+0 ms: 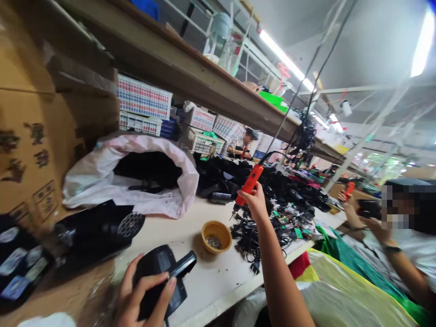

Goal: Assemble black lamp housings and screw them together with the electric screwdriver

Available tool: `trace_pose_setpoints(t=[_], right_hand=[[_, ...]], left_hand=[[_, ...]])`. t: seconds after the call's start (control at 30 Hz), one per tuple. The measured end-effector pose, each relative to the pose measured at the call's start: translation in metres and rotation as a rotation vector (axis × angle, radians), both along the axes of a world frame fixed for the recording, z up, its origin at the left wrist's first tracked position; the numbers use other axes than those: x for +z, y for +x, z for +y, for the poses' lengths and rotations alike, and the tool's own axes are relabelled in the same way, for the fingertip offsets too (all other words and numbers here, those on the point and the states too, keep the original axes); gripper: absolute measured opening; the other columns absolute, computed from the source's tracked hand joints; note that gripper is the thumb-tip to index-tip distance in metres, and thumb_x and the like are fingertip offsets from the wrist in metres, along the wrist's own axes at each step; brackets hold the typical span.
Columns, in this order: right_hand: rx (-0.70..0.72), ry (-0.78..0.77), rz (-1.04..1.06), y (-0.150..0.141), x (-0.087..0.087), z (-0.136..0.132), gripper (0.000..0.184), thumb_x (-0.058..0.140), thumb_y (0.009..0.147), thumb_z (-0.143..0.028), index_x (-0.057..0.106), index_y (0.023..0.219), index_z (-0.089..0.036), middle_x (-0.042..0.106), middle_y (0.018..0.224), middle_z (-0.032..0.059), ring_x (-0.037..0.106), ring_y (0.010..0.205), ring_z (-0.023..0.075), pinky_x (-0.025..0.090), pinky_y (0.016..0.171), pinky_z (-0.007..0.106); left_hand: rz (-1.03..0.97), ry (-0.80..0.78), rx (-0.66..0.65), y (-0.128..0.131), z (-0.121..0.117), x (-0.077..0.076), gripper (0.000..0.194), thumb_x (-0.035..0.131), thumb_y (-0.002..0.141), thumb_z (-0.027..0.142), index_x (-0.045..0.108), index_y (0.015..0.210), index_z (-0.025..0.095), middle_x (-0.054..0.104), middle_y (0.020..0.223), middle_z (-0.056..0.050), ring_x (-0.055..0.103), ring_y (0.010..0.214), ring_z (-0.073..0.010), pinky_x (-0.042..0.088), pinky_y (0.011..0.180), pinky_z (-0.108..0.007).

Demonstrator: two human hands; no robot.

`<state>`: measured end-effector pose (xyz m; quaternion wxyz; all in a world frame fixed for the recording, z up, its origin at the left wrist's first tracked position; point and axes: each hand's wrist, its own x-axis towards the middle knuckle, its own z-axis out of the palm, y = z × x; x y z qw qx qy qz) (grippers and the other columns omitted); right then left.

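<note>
My left hand (150,290) is closed around a black plastic housing (156,263) near the table's front edge, its fingers and thumb pressed on the casing. My right hand (254,202) grips an orange-red electric screwdriver (250,181), whose bit points down and left above the table. A cord runs from the screwdriver's top toward the overhead shelf. Between the two hands stands a yellow-brown bowl (218,240) with small metal screws in it. The bit is apart from both the housing and the bowl.
A white sack (170,202) with black parts lies open behind the bowl. Black casings (102,227) sit at left beside a cardboard box (30,136). Tangled black cables (259,240) and green circuit boards cover the right side. A co-worker (402,236) is at far right. A shelf (204,72) crosses overhead.
</note>
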<state>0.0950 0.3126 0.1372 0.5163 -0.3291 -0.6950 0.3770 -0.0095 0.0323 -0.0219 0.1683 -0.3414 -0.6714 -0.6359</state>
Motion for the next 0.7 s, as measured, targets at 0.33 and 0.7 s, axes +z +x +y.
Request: trace_pose_setpoints(t=[0.33,0.7], right_hand=[[0.529,-0.349,0.536,-0.024,0.007,-0.173,0.024,0.063,0.070,-0.023,0.053,0.092,-0.022,0.045,0.047,-0.0108,0.040,0.037,0.0082,0.037,0.042,0.022],[0.521,-0.377,0.660,-0.051,-0.010,-0.204,0.022,0.062,0.068,-0.014,0.051,0.085,-0.023,0.042,0.041,-0.0140,0.034,0.031,0.0051,0.034,0.035,0.018]], left_hand=[[-0.219,-0.108,-0.090,0.016,-0.011,0.010,0.008,0.063,0.088,0.035,0.063,0.091,0.027,0.033,0.152,-0.004,0.039,0.138,-0.0267,0.034,0.112,-0.050],[-0.274,-0.109,-0.125,0.015,-0.013,0.014,0.011,0.062,0.088,0.038,0.064,0.091,0.028,0.032,0.152,-0.005,0.039,0.138,-0.0293,0.032,0.111,-0.058]])
